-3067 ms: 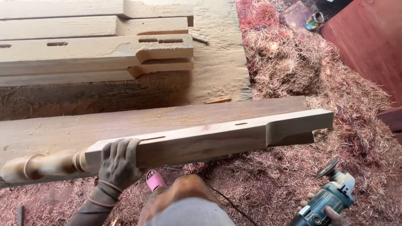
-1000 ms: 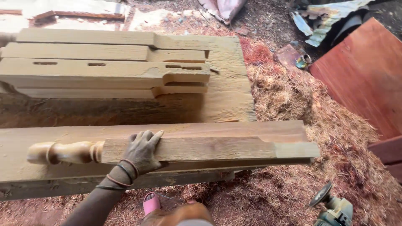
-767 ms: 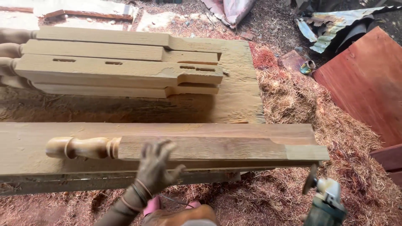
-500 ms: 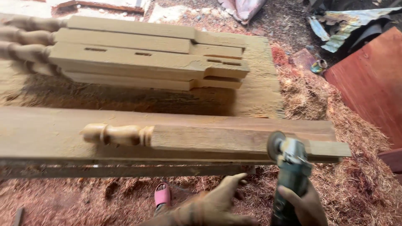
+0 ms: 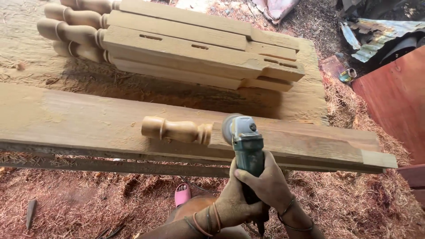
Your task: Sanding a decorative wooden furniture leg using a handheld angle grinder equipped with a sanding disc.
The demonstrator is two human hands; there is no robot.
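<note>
Both forearms were bare, without sleeves or gloves. The left hand (image 5: pixel 232 201) wore several thin bands stacked around the wrist, reddish and dark. The right hand (image 5: pixel 265 186) wore thin dark bands. One foot had a pink sandal (image 5: pixel 182 194).

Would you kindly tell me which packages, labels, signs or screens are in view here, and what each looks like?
Small tin can: on the ground at upper right, beside the red board; cylindrical, with a green and yellow wrap.
No signs or screens are visible.
</note>
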